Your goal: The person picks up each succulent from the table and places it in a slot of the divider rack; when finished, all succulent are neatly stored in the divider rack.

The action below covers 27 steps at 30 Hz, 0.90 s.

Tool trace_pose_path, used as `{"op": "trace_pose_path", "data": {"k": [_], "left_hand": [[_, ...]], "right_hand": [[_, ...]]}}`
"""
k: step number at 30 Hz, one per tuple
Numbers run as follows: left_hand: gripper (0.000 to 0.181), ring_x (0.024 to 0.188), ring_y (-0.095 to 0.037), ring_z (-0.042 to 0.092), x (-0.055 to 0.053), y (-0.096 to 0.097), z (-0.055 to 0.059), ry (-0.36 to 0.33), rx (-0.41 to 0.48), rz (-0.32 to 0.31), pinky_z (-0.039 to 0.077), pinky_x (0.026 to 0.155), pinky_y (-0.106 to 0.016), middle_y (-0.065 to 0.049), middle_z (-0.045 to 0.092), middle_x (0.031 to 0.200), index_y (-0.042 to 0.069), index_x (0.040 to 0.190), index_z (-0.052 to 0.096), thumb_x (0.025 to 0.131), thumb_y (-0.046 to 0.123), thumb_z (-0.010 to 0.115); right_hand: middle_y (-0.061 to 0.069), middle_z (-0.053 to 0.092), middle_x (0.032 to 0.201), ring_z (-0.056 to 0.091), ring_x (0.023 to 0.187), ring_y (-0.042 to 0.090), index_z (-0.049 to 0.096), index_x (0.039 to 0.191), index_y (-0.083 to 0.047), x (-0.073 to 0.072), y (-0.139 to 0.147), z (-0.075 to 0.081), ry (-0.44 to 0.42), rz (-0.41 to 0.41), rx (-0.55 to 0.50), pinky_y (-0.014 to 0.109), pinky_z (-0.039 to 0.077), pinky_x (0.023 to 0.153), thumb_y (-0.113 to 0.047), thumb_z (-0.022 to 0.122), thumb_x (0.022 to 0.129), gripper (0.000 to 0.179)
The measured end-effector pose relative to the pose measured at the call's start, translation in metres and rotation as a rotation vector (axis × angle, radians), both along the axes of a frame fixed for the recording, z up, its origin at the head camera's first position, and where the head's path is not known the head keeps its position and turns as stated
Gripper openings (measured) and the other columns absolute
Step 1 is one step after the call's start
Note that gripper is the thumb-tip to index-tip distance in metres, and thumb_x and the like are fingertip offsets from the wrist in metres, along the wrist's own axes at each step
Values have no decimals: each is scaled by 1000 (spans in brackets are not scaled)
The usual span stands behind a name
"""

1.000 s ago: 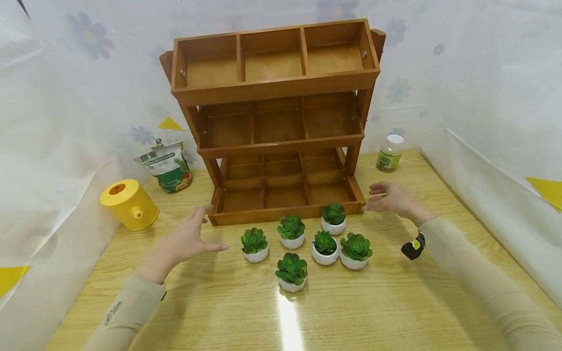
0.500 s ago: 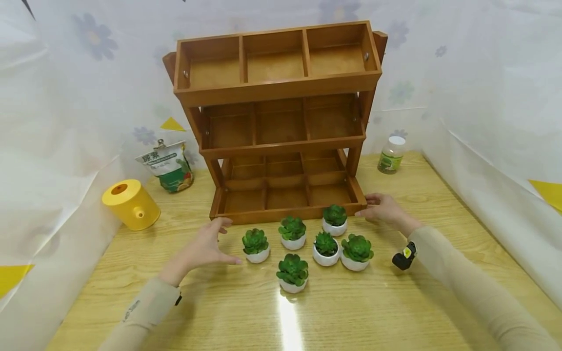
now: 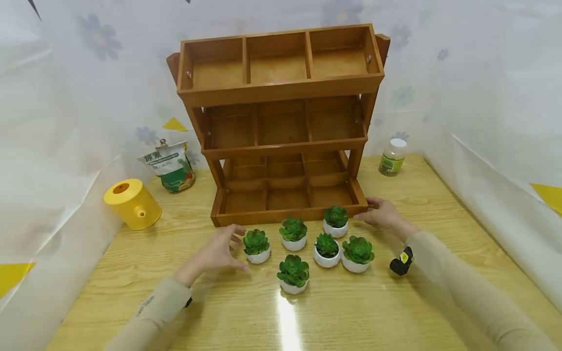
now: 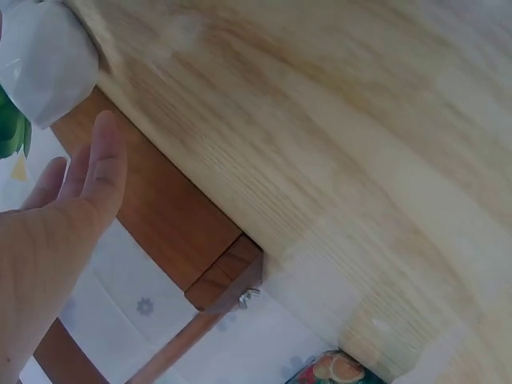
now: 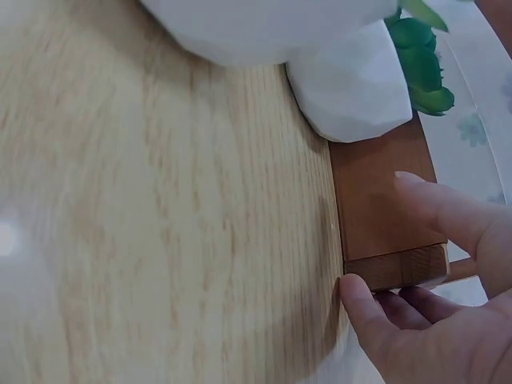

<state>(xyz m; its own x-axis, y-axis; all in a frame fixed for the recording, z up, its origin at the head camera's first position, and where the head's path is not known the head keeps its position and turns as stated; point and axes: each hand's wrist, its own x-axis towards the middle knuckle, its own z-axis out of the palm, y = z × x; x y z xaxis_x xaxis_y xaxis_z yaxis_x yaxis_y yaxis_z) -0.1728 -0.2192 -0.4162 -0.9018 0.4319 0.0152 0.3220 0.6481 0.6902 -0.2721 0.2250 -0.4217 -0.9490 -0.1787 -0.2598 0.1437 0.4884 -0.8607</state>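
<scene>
At nine o'clock from the head view's middle, a yellow watering can [image 3: 133, 204] and a clipped bag [image 3: 173, 168] stand on the table [image 3: 351, 312]. Between seven and eight, the left hand [image 3: 214, 257] is spread beside the leftmost potted plant [image 3: 256, 246], one of six grouped around six o'clock, with a three-tier wooden rack [image 3: 281, 89] rising behind toward twelve. Near four, the right hand [image 3: 385, 216] has thumb and fingers parted around the rack's lower corner, contact unclear, and a white-capped jar [image 3: 392, 158] stands at three.

head: bright | glare streak across table [image 3: 342, 317] front | soft shadows | 2 wrist views: greyer, softer detail
</scene>
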Motion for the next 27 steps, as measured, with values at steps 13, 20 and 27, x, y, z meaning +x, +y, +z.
{"op": "trace_pose_path", "data": {"k": [13,20,27], "left_hand": [[91,104,-30,60,-5,8,-6,-1,-38,-6,54,83,-41,-22,53,127,-6,131,43,63,30,91],[90,106,-29,59,-6,10,-6,-29,-54,16,52,87,-42,-19,54,127,-3,132,44,63,32,90],[89,103,-25,59,-7,14,-6,-31,-88,28,53,80,-34,-16,55,127,-1,131,45,62,34,90]], "right_hand": [[30,38,145,48,121,32,27,148,5,-3,-3,-4,1,-49,6,19,49,77,-22,73,85,82],[30,36,145,45,127,35,25,148,6,-3,-1,-4,-12,-47,-9,22,48,84,-23,72,86,83],[30,34,147,44,128,35,24,148,6,-3,-2,-4,-29,-64,-8,25,48,87,-24,72,86,84]]}}
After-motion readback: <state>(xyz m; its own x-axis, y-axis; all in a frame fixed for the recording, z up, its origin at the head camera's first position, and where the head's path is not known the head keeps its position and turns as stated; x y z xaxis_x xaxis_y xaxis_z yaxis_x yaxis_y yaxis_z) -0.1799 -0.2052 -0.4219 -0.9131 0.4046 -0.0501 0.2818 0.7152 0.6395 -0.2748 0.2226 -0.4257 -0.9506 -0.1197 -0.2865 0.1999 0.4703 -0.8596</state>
